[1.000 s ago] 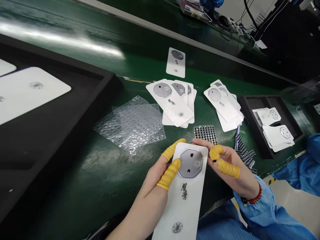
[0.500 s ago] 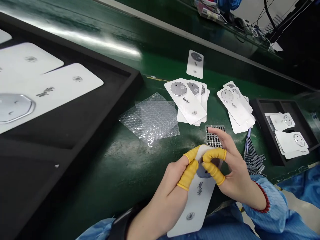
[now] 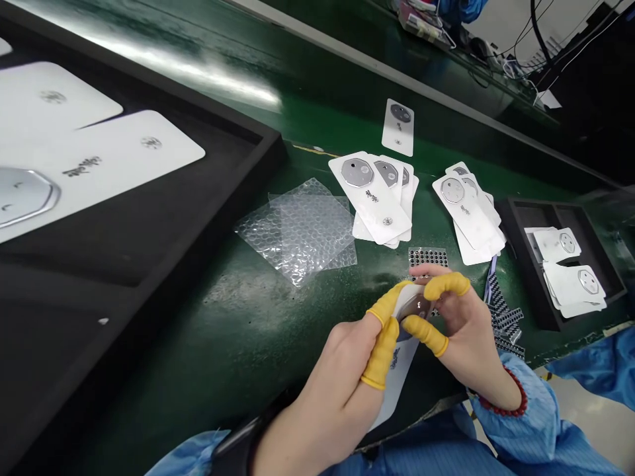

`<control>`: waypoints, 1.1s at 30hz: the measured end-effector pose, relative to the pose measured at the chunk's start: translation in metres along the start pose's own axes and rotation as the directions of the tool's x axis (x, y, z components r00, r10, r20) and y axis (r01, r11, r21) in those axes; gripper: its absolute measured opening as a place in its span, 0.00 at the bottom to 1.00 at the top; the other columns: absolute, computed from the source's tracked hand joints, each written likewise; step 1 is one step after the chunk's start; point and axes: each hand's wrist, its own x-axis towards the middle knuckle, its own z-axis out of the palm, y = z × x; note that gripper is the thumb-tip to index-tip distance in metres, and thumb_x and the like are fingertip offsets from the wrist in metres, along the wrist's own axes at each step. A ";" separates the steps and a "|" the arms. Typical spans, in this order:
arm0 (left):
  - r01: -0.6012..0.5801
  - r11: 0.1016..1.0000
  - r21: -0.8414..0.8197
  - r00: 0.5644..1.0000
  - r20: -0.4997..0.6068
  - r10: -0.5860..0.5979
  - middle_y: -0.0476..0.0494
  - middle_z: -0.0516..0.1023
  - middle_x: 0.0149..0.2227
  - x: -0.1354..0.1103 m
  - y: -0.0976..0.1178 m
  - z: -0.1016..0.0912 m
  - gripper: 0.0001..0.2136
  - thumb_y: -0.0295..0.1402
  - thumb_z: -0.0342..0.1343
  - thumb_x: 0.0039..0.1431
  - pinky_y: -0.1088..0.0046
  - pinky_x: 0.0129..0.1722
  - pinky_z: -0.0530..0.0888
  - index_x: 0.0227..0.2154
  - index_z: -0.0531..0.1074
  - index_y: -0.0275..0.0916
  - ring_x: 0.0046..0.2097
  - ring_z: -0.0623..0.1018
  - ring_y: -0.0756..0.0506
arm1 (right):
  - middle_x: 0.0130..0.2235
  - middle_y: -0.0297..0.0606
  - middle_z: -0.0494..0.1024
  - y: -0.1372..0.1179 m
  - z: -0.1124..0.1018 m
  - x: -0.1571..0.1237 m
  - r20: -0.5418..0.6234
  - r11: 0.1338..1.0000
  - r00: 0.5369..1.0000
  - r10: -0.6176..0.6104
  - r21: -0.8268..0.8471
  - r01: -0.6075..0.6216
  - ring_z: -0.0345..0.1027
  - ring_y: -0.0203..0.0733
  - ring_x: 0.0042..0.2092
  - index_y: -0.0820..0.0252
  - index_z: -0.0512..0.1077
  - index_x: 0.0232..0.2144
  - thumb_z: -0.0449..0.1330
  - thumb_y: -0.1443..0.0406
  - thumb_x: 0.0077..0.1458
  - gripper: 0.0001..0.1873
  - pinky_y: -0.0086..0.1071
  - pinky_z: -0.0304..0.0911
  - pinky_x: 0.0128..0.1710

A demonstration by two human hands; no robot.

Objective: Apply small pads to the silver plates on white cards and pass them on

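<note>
A white phone back cover [image 3: 401, 370], with dark lettering and a rounded grey camera area, is tilted up near the table's front edge. My left hand [image 3: 342, 383], wearing yellow finger cots, pinches its top left corner between thumb and forefinger. At the upper right of the same cover is my right hand [image 3: 461, 330], also in yellow cots. Its thumb rests by the camera area and its curled forefinger lies at the top edge, the two now parted. The other right fingers are partly hidden behind. Just beyond lies a sheet of small black dots [image 3: 427, 256].
Bubble wrap [image 3: 307, 231] lies left of two fanned stacks of covers [image 3: 373, 198] [image 3: 469, 211]. One single cover [image 3: 398, 127] sits farther back. A large black tray [image 3: 238, 192] stands left, a smaller black tray [image 3: 540, 311] right. Dotted strips [image 3: 503, 317] lie beside my right wrist.
My right thumb and forefinger have moved apart, the forefinger shifting up and right. The cover has tilted, showing less of its lower part. My left hand keeps its pinch.
</note>
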 end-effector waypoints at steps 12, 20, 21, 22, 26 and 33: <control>0.183 0.977 -0.112 0.975 0.151 -0.166 0.48 0.71 0.23 0.004 0.004 -0.003 0.09 0.37 0.54 0.58 0.75 0.21 0.65 0.35 0.77 0.40 0.24 0.66 0.48 | 0.33 0.30 0.70 -0.001 -0.018 0.015 0.346 0.837 0.874 0.341 0.310 -0.450 0.67 0.30 0.31 0.57 0.62 0.36 0.73 0.69 0.43 0.24 0.23 0.66 0.31; 0.282 0.907 -0.312 0.938 0.288 -0.192 0.51 0.68 0.20 0.009 0.012 -0.003 0.12 0.43 0.54 0.60 0.78 0.22 0.63 0.36 0.77 0.42 0.23 0.65 0.51 | 0.31 0.28 0.72 0.004 -0.019 0.015 0.361 0.766 0.865 0.349 0.421 -0.485 0.67 0.28 0.28 0.57 0.63 0.36 0.75 0.68 0.39 0.26 0.21 0.66 0.28; 0.286 0.908 -0.305 0.938 0.283 -0.200 0.51 0.69 0.21 0.009 0.012 -0.003 0.12 0.43 0.54 0.60 0.77 0.22 0.64 0.36 0.77 0.42 0.23 0.67 0.50 | 0.31 0.28 0.71 0.004 -0.019 0.014 0.357 0.769 0.866 0.350 0.419 -0.483 0.67 0.28 0.28 0.57 0.63 0.36 0.75 0.68 0.39 0.27 0.21 0.66 0.27; 0.279 0.914 -0.293 0.941 0.272 -0.200 0.50 0.71 0.21 0.008 0.012 -0.003 0.13 0.43 0.54 0.60 0.77 0.23 0.65 0.37 0.78 0.41 0.24 0.68 0.49 | 0.31 0.28 0.71 0.003 -0.019 0.014 0.354 0.773 0.868 0.349 0.415 -0.480 0.66 0.28 0.28 0.57 0.63 0.36 0.75 0.68 0.39 0.27 0.21 0.65 0.27; 0.194 0.960 -0.201 0.969 0.193 -0.156 0.46 0.76 0.25 0.002 0.003 -0.003 0.13 0.39 0.54 0.60 0.74 0.26 0.69 0.43 0.78 0.42 0.29 0.74 0.44 | 0.33 0.29 0.72 0.000 -0.019 0.014 0.344 0.806 0.872 0.348 0.364 -0.466 0.67 0.29 0.30 0.57 0.62 0.36 0.74 0.68 0.42 0.25 0.21 0.65 0.29; 0.091 0.995 -0.043 0.995 0.044 -0.089 0.45 0.74 0.24 -0.006 -0.011 -0.005 0.12 0.41 0.54 0.58 0.76 0.26 0.69 0.34 0.81 0.44 0.29 0.72 0.45 | 0.34 0.31 0.72 -0.004 -0.022 0.016 0.370 0.862 0.866 0.337 0.249 -0.442 0.69 0.31 0.33 0.56 0.61 0.38 0.72 0.69 0.46 0.24 0.23 0.66 0.32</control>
